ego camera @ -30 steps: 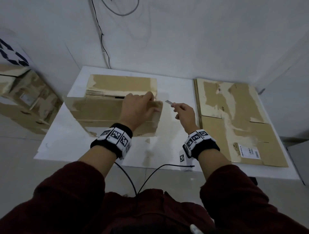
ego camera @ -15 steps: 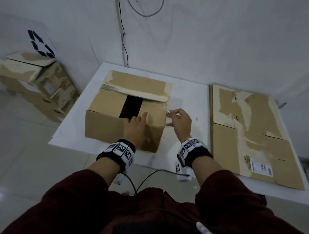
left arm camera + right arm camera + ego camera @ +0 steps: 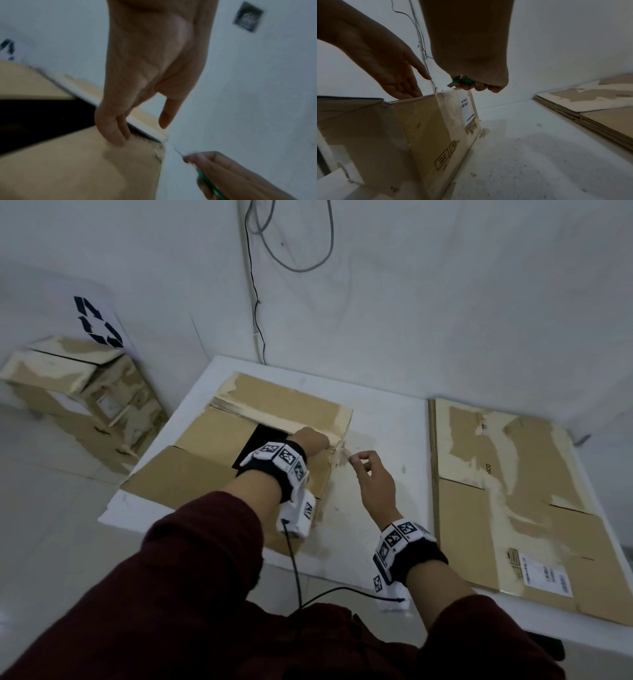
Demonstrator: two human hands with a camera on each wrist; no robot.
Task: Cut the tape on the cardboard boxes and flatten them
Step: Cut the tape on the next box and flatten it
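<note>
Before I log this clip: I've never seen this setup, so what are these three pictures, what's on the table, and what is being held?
No machine here: a person works bare-handed, wearing cameras. One picture comes from the head, looking down; the other two come from wristbands, looking along each hand. On the white table stands a cardboard box with its top flaps partly open, and beside it a stack of flattened boxes. The left hand rests straight fingers on the box's top edge. The right hand grips a green-handled cutter, blade near the box's taped corner. More boxes sit on the floor by a recycling sign.
</note>
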